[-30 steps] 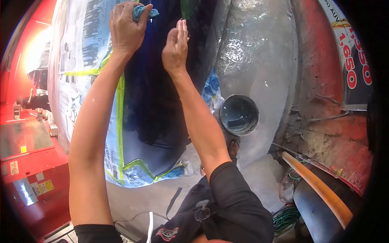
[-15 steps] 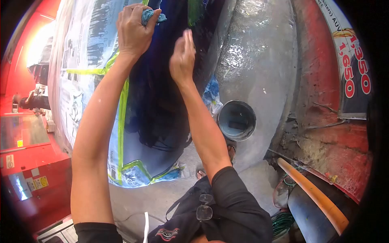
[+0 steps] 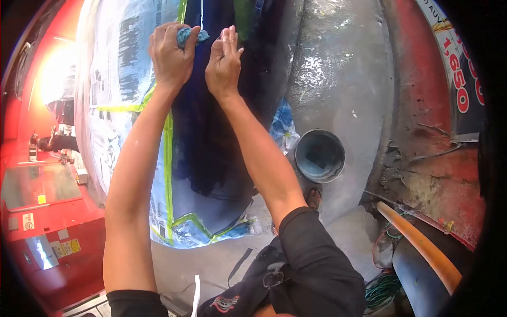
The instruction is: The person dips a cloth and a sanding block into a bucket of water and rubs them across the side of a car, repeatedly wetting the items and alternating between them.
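Note:
My left hand [image 3: 171,61] is closed round a crumpled blue cloth [image 3: 190,37], which pokes out between thumb and fingers. Both are over the dark blue, wet-looking car panel [image 3: 216,142], near its taped left side. My right hand [image 3: 224,68] is just to the right, fingers stretched out and pointing forward over the same panel. Beyond the cloth a thin white streak [image 3: 202,15] runs along the dark surface. Printed masking paper [image 3: 129,47] covers the area left of the panel, edged with yellow-green tape [image 3: 168,169].
A bucket of greyish water [image 3: 341,158] stands on the wet concrete floor [image 3: 354,79] to the right. An orange pipe [image 3: 422,245] and coiled green hose [image 3: 383,293] lie at lower right. A red cabinet [image 3: 63,264] stands at left. A price sign [image 3: 465,79] is at far right.
My right hand has moved left and forward, closer to the left hand. The left hand still grips the cloth, slightly lower in view. The camera view has shifted a little.

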`<state>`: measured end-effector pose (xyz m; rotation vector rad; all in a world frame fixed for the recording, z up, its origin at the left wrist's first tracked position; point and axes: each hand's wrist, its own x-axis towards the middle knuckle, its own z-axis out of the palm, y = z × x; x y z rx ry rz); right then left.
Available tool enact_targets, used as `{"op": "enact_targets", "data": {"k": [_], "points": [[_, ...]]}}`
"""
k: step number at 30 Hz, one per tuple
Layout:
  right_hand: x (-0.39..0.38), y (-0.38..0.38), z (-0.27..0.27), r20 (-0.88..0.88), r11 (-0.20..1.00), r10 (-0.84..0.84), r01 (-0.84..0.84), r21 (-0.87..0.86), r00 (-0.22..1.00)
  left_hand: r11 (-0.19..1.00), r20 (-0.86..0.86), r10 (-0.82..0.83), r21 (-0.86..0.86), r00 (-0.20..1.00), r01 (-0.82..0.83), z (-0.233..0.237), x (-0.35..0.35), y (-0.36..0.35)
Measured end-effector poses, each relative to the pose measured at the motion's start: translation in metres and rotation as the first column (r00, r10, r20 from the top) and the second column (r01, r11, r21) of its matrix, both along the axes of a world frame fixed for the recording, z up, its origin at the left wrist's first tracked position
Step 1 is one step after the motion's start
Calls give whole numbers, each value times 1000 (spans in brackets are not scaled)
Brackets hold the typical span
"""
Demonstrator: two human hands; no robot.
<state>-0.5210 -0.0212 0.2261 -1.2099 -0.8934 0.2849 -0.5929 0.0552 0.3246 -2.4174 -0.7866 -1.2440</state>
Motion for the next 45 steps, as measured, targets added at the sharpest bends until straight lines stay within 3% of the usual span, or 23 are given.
{"op": "enact_targets", "data": {"k": [3,6,7,10,12,15,16,20,23,27,28,30,32,34,37,39,41,45], "points": [[-23,-41,-10,206,1000,6,-3,-16,979,999,-20,37,24,999,-37,3,2,-7],[-82,-132,-55,282,968,235,-199,-150,930,999,-27,7,41,1000,-6,3,1,-4],[-82,-135,-54,315,973,216,-178,-144,924,999,-28,1,45,1000,0,4,-1,-5],[-31,-58,-42,332,994,12,24,-106,943,997,-40,-42,61,998,45,3,2,-1],[22,-2,-27,96,973,11,12,-230,995,996,-40,-51,65,998,54,3,0,2],[51,-16,-23,203,987,-36,67,-146,979,996,-63,-65,56,996,68,3,-2,5],[53,-22,-26,144,973,-220,206,107,965,996,-59,-59,60,997,63,2,-3,4],[27,-21,-25,159,939,-281,236,250,947,999,-64,-19,35,998,21,2,-4,5],[-18,-33,-37,102,971,-150,127,202,983,998,-32,-51,-40,998,50,4,6,-12],[-123,-192,-80,352,964,248,-265,1,903,995,-33,-32,-97,999,29,8,7,-24],[-138,-211,-100,450,964,249,-265,-27,858,996,-33,-30,-89,999,27,10,8,-23],[-104,-178,-85,451,964,215,-262,45,866,997,1,-58,-56,998,57,8,9,-20],[-52,-108,-51,337,994,46,-77,80,940,996,11,-72,-59,997,73,3,10,-20],[-7,-40,-43,113,999,-18,22,-30,993,995,12,-64,-77,998,64,3,7,-18],[-44,-58,-44,135,987,-137,146,-61,981,997,-58,-55,-62,997,51,7,5,-18],[-91,-141,-49,327,996,85,-68,-63,941,995,-52,-56,-89,997,51,7,7,-18],[-133,-191,-92,367,965,262,-247,-87,893,996,-46,-48,-76,998,44,8,7,-17],[-42,-103,-67,244,995,72,-86,47,967,999,-48,-29,-38,998,27,2,5,-19]]}}
